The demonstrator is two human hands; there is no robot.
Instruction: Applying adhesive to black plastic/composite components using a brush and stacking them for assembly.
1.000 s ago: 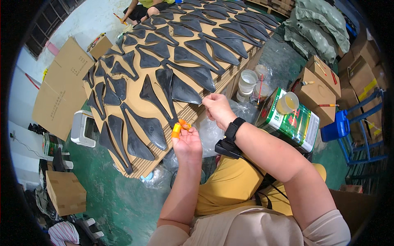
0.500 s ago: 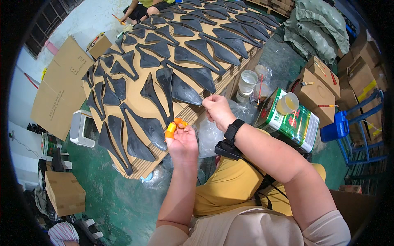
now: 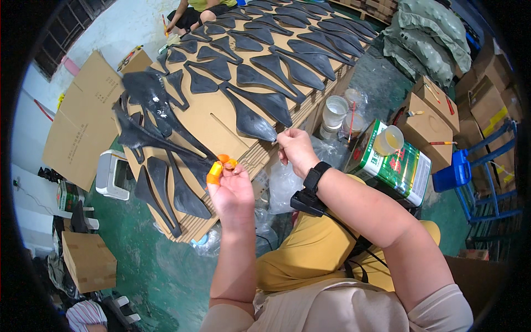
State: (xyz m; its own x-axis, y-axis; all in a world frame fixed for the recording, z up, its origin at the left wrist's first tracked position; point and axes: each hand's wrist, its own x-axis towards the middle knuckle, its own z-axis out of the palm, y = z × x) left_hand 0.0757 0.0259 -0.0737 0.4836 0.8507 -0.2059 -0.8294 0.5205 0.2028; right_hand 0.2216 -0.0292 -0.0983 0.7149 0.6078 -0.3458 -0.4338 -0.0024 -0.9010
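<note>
My left hand [image 3: 232, 185], with orange and yellow covers on its fingers, is closed on the narrow end of a forked black piece [image 3: 160, 141]. That piece is raised over the cardboard, its two broad blades spread away to the far left. My right hand [image 3: 297, 149] pinches the pointed tip of another black V-shaped piece [image 3: 251, 119], which lies at the cardboard's near right edge. Pale streaks show on its surface. Several similar black pieces [image 3: 259, 80] lie in rows on the stacked cardboard [image 3: 215, 130].
Right of the stack are clear plastic cups [image 3: 334, 108] and a green metal can [image 3: 409, 174] with a cup of yellowish liquid [image 3: 388, 140] on it. Cardboard boxes [image 3: 420, 122] with brushes stand beyond. At the far end another person [image 3: 199, 11] holds a brush.
My left hand has lifted the forked black piece off the cardboard and swung it left, over other pieces. The right hand has barely moved. The other person's brush hand has shifted.
</note>
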